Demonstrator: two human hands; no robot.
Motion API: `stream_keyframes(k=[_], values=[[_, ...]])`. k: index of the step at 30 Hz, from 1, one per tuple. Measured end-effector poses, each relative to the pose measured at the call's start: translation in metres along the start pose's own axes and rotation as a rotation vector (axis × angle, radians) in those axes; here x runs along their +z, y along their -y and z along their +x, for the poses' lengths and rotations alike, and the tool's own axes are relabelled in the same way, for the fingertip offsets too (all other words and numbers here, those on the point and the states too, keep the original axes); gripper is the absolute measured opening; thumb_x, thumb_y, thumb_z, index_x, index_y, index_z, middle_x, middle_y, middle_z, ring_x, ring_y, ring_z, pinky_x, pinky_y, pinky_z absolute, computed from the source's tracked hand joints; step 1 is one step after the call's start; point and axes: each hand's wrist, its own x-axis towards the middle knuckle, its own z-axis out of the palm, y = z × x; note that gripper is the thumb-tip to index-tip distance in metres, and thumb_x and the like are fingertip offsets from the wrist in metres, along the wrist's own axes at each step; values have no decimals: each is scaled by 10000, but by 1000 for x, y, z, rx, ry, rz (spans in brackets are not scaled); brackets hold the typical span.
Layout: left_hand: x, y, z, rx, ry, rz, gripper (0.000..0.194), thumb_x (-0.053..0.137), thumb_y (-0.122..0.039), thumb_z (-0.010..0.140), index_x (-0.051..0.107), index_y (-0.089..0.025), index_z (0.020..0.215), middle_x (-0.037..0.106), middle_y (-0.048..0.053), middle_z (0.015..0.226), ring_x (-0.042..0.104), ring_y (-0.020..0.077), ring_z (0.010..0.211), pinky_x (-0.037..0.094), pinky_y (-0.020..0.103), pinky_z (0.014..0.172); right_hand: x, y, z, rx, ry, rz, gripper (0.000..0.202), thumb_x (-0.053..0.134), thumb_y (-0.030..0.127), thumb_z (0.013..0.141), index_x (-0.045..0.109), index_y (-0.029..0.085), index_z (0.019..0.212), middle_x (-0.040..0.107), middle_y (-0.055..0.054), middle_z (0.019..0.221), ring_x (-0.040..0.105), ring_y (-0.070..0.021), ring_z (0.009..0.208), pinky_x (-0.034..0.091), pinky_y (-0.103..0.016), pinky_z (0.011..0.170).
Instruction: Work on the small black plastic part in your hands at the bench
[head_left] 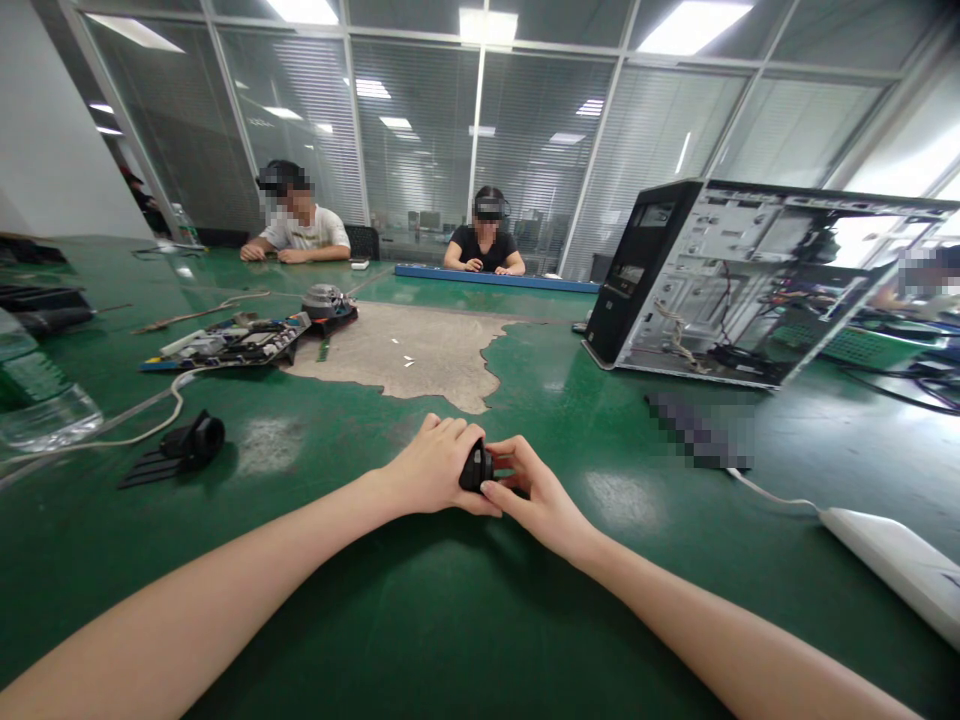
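Observation:
A small black device [474, 470] with a round, ringed end is held between my two hands just above the green table [420, 620]. My left hand [435, 465] wraps around its body from the left and hides most of it. On the other side, the thumb and fingers of my right hand [529, 490] close on the round end, which faces right. The exact kind of device does not show. To the left lies a black part [187, 445] with a round opening and flat prongs.
An open computer case [652, 280] stands at the right, beside a dark phone-like slab [694, 430] and a white power strip [892, 565]. Brown cardboard [420, 350], a circuit board [232, 340] and a water bottle [45, 400] lie ahead and left. Two people sit across the table.

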Motion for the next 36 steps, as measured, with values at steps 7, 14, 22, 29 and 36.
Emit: stream_keyframes(k=[7,14,22,29,36], values=[[-1,0,0,-3,10,-8,754,520,-745,554,471,-140,1001,555,76,897,519,246,843,306,351,756,0,1,0,-54,-71,-48,139,532,199,786,498,212,920,497,-37,969,521,-169,939,485,-294,736],[-1,0,0,-4,6,-5,743,524,-742,553,470,-145,992,553,75,896,516,244,837,302,354,758,0,-1,1,85,-13,16,240,536,209,783,449,199,1006,535,-47,972,550,-168,901,494,-315,723],[-1,0,0,-1,3,-4,740,528,-730,565,467,-138,1005,555,83,904,517,248,847,303,352,755,1,1,-2,-104,-57,-55,162,531,162,777,501,216,927,483,-37,995,511,-163,948,492,-290,748],[-2,-1,1,-9,12,-8,733,532,-737,552,473,-146,982,559,74,893,517,245,841,304,351,754,1,-2,0,9,-39,-19,250,534,210,789,450,216,1024,528,-45,991,540,-173,932,495,-327,753],[-2,-1,0,-5,2,-1,724,519,-729,573,467,-145,998,554,78,898,515,242,832,303,351,756,0,0,-1,-60,-17,-59,228,545,168,769,473,216,979,511,-33,973,529,-166,927,496,-292,721]])
